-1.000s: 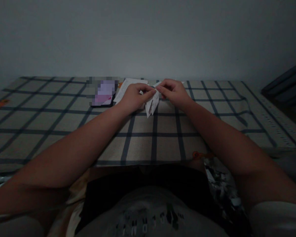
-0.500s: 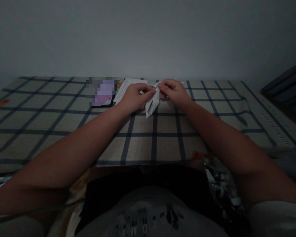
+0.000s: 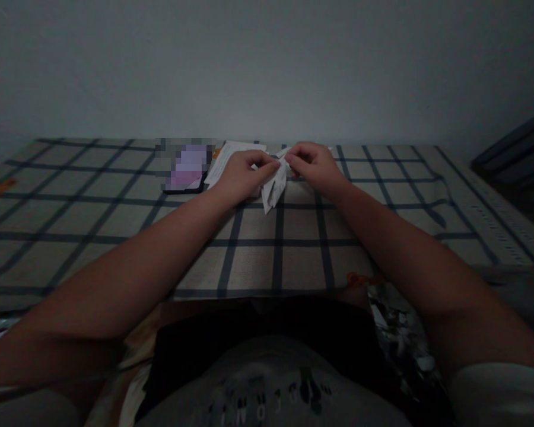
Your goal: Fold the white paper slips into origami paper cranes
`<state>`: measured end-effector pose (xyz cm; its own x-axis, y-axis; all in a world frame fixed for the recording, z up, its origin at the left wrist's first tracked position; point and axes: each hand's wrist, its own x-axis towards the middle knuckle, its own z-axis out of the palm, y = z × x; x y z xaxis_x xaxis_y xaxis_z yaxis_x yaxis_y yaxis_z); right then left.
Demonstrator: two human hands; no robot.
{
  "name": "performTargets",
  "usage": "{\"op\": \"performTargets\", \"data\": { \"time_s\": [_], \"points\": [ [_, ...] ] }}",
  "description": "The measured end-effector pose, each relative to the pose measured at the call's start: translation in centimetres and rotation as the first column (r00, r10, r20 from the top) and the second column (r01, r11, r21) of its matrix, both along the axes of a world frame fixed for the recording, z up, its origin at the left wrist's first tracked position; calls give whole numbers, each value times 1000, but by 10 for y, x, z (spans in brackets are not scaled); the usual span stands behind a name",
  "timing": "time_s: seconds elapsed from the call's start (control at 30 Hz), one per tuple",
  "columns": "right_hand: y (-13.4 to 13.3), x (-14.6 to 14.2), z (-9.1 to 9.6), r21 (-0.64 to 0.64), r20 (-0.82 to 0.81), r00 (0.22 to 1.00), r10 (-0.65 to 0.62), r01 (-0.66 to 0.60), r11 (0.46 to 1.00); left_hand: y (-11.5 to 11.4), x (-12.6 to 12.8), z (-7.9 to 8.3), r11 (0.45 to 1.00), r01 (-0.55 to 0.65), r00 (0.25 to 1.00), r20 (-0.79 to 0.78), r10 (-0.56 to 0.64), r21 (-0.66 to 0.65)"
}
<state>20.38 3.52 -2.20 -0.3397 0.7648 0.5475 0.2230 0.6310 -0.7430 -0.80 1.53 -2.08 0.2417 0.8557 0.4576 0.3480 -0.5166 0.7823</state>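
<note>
Between both hands is a folded piece of white paper [image 3: 272,193], its pointed end hanging down toward me just above the checked cloth. My left hand [image 3: 249,172] pinches its upper left side between thumb and fingers. From the other side, my right hand [image 3: 310,160] is closed with thumb and forefinger on the paper's top edge. The fine folds at the fingertips are too dim to make out. Partly behind my left hand lies a sheet of printed paper [image 3: 231,155].
A phone [image 3: 189,169] with a lit, blurred-out screen lies left of the printed sheet. The checked tablecloth [image 3: 253,267] covers the table, which meets a plain wall [image 3: 267,71] at the back. Dark slatted furniture [image 3: 520,154] stands at the far right.
The hands stay almost in place. The hanging paper has shifted slightly, and the right fingertips have moved a little along its top edge.
</note>
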Motion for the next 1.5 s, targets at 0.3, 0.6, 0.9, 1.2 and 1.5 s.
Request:
{"op": "performTargets", "data": {
  "time_s": [0.3, 0.6, 0.9, 1.2, 1.5],
  "points": [
    [-1, 0, -1, -18, -29, 999, -14, 14, 1000, 0, -1, 2, 999, 10, 999, -47, -7, 53],
    [1, -3, -4, 1, -8, 999, 40, -40, 999, 1, 0, 1, 997, -16, 998, -55, 20, 72],
    [0, -2, -2, -15, 1, 1000, 23, -23, 1000, -4, 1, 6, 998, 23, 995, -96, -18, 53],
    [2, -4, -5, -50, -12, 996, 88, -89, 995, 2, 1, 1, 994, -32, 999, -27, 35, 105],
    [11, -3, -14, -90, -10, 995, 102, -103, 991, 7, -3, 0, 988, -137, 985, 115, 128, 70]
  ]
}}
